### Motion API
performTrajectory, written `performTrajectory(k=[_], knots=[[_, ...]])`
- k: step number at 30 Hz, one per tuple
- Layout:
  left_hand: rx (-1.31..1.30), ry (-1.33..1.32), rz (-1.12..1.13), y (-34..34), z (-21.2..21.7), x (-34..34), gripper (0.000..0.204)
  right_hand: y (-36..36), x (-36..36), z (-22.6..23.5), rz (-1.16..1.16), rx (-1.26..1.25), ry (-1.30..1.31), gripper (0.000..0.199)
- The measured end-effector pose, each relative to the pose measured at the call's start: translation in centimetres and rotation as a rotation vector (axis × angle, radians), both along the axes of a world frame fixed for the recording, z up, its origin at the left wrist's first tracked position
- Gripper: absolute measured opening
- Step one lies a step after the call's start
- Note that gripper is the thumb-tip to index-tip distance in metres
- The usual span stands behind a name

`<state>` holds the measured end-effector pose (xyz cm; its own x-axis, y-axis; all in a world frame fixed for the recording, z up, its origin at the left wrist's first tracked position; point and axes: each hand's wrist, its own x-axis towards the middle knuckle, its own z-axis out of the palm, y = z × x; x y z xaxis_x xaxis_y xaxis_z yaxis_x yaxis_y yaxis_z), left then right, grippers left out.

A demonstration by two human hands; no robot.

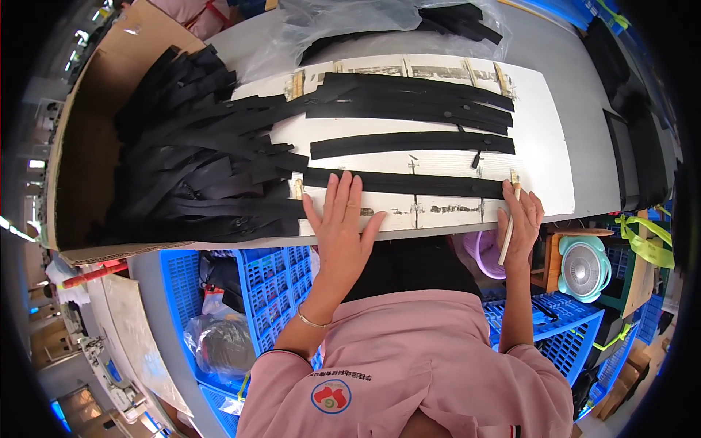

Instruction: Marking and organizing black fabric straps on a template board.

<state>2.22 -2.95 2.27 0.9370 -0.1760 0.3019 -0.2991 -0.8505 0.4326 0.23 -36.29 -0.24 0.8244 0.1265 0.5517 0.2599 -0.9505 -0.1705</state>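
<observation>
Laid flat across a white board (544, 168) is a long black zipper (409, 182). The fingertips of my left hand (342, 219) rest on its lower edge near the left end, fingers stretched out. My right hand (524, 226) is at the zipper's right end, its fingers closed round a thin pale stick (510, 228) like a pencil. Just above lies another black zipper (409, 144) with its pull hanging down. Farther back, several more zippers (409, 98) lie side by side and overlap. Dark marks and tape strips show on the board.
A cardboard box (91, 135) heaped with black zippers (204, 153) stands at the left. Clear plastic bags (328, 29) lie at the back of the grey table (584, 146). Below are blue crates (274, 281), a purple basket (485, 255) and a small teal fan (584, 269).
</observation>
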Motion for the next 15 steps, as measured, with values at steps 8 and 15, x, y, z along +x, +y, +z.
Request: performTrajectory(k=[8, 15], knots=[[0.059, 0.009, 0.029, 1.9, -0.2, -2.1, 0.070, 0.0, 0.0, 0.3, -0.010, -0.089, 0.032, 0.041], [0.030, 0.043, 0.106, 4.1, -0.3, -2.4, 0.076, 0.2, 0.1, 0.8, -0.021, -0.094, 0.059, 0.042]])
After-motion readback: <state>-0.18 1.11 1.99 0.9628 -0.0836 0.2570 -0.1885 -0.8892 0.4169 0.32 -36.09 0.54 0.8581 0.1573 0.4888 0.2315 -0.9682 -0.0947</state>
